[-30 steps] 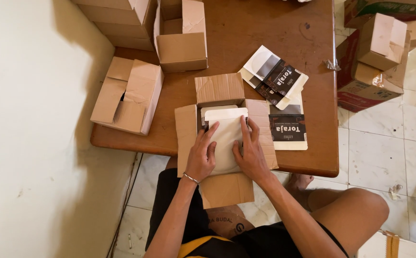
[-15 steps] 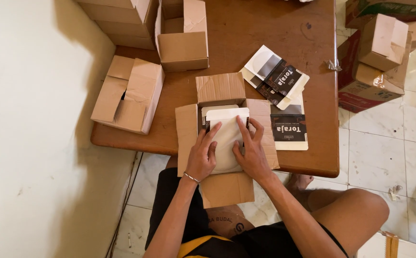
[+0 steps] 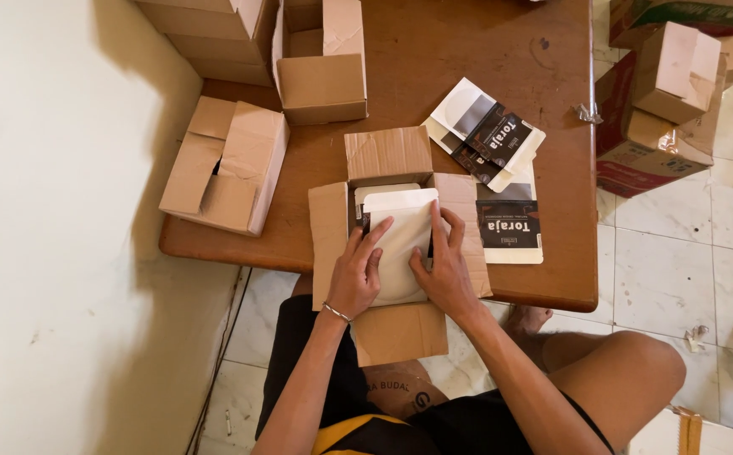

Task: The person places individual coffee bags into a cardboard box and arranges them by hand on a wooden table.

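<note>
- Open cardboard box [image 3: 400, 244], centre of frame — we hold a white pouch [image 3: 402, 240] flat inside it.
- Our left hand [image 3: 358, 274] and right hand [image 3: 444, 274]: fingers spread, pressing the pouch's edges.
- Black-and-white pouches [image 3: 488, 139], upper right, on the wooden table [image 3: 434, 59].

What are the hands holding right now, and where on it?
Both hands press on a white pouch in the open box: left hand along its left edge, right hand along its right edge, fingers flat on top.
</note>
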